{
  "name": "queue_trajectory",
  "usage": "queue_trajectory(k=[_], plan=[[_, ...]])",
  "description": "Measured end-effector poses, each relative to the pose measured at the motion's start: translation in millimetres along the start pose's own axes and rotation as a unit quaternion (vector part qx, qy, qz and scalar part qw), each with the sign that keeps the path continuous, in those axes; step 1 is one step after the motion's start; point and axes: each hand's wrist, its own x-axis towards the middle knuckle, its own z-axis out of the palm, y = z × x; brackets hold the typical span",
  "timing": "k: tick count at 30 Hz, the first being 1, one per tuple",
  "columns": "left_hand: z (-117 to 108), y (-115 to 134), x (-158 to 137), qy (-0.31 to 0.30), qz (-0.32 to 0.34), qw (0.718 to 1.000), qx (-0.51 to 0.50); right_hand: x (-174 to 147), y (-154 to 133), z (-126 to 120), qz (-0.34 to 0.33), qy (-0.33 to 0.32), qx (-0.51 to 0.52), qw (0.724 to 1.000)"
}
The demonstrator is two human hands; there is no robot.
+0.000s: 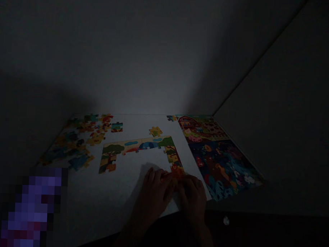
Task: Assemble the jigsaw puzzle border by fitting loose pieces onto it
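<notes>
I judge I'm fitting a piece — both hands, left hand (153, 195) and right hand (191, 198), pinch the orange piece (175, 173) near the table's (110, 204) front edge; next, align its tabs.

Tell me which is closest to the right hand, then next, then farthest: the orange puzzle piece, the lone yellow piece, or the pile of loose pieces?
From the right hand:
1. Orange puzzle piece, at its fingertips.
2. Lone yellow piece, farther back, centre.
3. Pile of loose pieces, far left.
</notes>
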Motion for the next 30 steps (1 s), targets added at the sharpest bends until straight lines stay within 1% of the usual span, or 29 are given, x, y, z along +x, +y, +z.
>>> queue_trajectory(k=[6, 9, 11, 14, 18, 21, 24, 30], plan=[[5.9, -0.3, -3.7, 0.049, -0.004, 0.999, -0.016, 0.2, 3.3, 3.1, -0.019, 0.01, 0.001, 1.0], [-0.7, -2.2, -8.1, 0.063, 0.003, 0.998, -0.023, 0.1, 5.1, 3.0, -0.024, 0.01, 0.0, 1.0], [-10.6, -10.6, -15.1, 0.079, -0.003, 0.997, -0.009, -0.2, 5.8, 2.6, -0.02, 0.008, 0.0, 1.0], [-31.3, -38.9, -31.4, 0.117, -0.035, 0.991, 0.046, -0.6, 6.0, 2.1, -0.01, 0.006, -0.003, 1.0], [-59.2, -89.6, -53.7, 0.112, -0.117, 0.982, 0.1, -0.8, 6.5, 2.2, -0.005, 0.006, -0.017, 1.0], [-70.8, -113.3, -63.2, 0.123, -0.156, 0.975, 0.104, -1.1, 7.4, 2.3, -0.019, 0.0, -0.027, 0.999], [-72.7, -116.6, -65.9, 0.147, -0.177, 0.968, 0.094, -1.6, 8.2, 2.2, -0.029, 0.003, -0.04, 0.999], [-65.8, -107.6, -63.4, 0.133, -0.175, 0.965, 0.143, -4.5, 12.9, 1.7, -0.022, -0.006, -0.045, 0.999]])
